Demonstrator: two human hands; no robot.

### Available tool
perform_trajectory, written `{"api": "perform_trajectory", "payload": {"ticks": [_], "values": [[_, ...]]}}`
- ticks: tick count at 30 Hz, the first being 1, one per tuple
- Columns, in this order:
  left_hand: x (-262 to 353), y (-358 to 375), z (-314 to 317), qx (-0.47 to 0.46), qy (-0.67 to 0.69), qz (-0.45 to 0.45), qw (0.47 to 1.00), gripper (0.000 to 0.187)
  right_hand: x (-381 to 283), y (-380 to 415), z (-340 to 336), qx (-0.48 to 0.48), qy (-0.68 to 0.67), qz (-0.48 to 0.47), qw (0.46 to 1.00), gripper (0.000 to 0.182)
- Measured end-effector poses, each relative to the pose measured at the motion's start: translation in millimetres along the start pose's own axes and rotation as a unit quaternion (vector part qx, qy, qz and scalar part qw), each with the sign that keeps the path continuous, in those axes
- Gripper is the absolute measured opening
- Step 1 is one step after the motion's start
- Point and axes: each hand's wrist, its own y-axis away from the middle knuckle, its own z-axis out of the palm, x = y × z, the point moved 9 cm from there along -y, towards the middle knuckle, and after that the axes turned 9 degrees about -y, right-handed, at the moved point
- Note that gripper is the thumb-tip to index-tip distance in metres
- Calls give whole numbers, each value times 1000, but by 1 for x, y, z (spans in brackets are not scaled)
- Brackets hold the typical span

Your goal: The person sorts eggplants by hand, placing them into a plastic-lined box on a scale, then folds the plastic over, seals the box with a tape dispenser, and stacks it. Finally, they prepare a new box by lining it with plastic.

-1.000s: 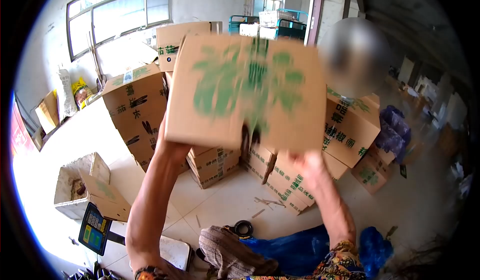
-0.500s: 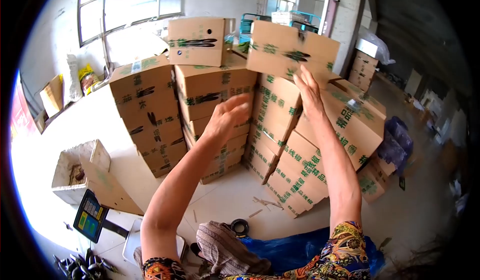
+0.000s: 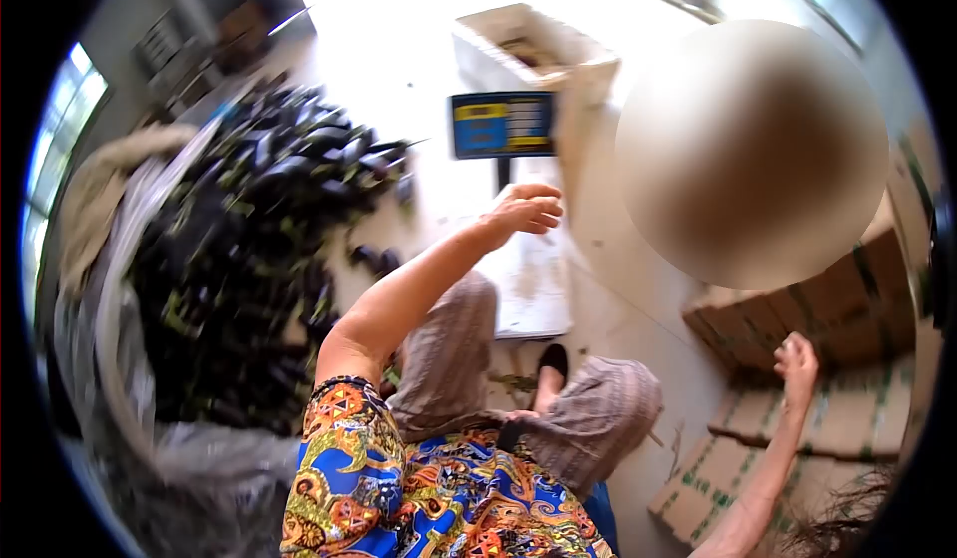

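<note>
My left hand hovers over the near end of the scale display and its white weighing platform. Its fingers are loosely bent and slightly apart, with nothing between them. On the other side, my right hand is raised in front of the stacked cardboard boxes, which carry green print. The fingers of that hand curl loosely, and no object shows in them. To the left lies a large heap of dark eggplants, with a few loose ones close to the scale.
Clear plastic sheeting rims the heap on the left. Behind the scale stands a white foam box with brown scraps inside. A blurred round patch hides the upper right. A blue sheet lies beside my leg.
My view has swung left from the stacked boxes to the scale and eggplant heap. My left hand has moved over to the scale; my right has left the upper box and stays near the stack.
</note>
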Motion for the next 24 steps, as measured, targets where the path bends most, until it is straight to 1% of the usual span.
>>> {"api": "perform_trajectory", "payload": {"ticks": [1, 2, 3, 4, 5, 6, 7, 8, 9, 10, 11, 12, 13, 14, 15, 16, 17, 18, 19, 20, 21, 23, 24], "values": [[-27, 27, -50, 66, 2, -21, 998, 47, 20, -13, 47, -48, 27, 41, 998, 38], [-61, 59, -101, 116, 16, -24, 993, 46, 19, -14, 103, -115, 69, 41, 990, 38], [-86, 101, -143, 207, -21, -86, 974, 42, 16, -10, 154, -175, 111, 40, 977, 39], [-122, 142, -180, 265, 10, -85, 960, 41, 25, -10, 195, -232, 114, 45, 965, 39], [-163, 181, -213, 284, 0, -119, 952, 40, 31, -11, 230, -282, 121, 52, 950, 39], [-199, 223, -232, 308, -8, -149, 940, 40, 25, -9, 259, -296, 115, 58, 947, 40], [-232, 270, -245, 366, -16, -171, 914, 39, 20, -9, 290, -319, 107, 62, 939, 40], [-271, 317, -253, 406, -39, -218, 887, 37, 18, -9, 318, -334, 102, 57, 935, 41], [-303, 362, -252, 438, -38, -252, 862, 25, 8, -7, 349, -362, 119, 34, 924, 41], [-320, 399, -235, 449, 30, -268, 852, 19, 1, -3, 370, -381, 135, 16, 915, 41], [-358, 432, -226, 453, 96, -257, 848, 13, -6, 1, 382, -389, 152, 2, 909, 41], [-362, 462, -208, 498, 61, -279, 819, 8, -19, 7, 401, -410, 171, 9, 896, 41], [-412, 489, -197, 464, 101, -250, 844, 8, -32, 8, 417, -410, 178, 1, 894, 41], [-433, 513, -178, 472, 72, -289, 830, 13, -42, 3, 430, -403, 185, -5, 896, 42], [-448, 528, -158, 460, 57, -300, 834, 16, -55, -3, 441, -384, 177, -21, 906, 45], [-448, 538, -136, 484, 92, -323, 808, 20, -63, -17, 450, -353, 164, -62, 919, 48], [-481, 552, -119, 520, 168, -315, 776, 18, -69, -38, 457, -299, 156, -173, 925, 53], [-483, 556, -101, 520, 199, -369, 744, 11, -88, -44, 465, -270, 168, -170, 933, 60], [-473, 554, -91, 533, 182, -378, 735, 12, -120, -42, 470, -226, 226, -211, 924, 68], [-462, 547, -82, 529, 188, -382, 734, 18, -123, -57, 479, -220, 215, -171, 936, 76], [-460, 537, -81, 512, 181, -390, 744, 21, -132, -66, 488, -203, 224, -170, 938, 81], [-403, 499, -92, 486, 64, -381, 784, 23, -139, -90, 515, -178, 257, -184, 932, 92], [-382, 483, -97, 469, 44, -392, 790, 24, -140, -99, 529, -163, 276, -186, 929, 94]]}}
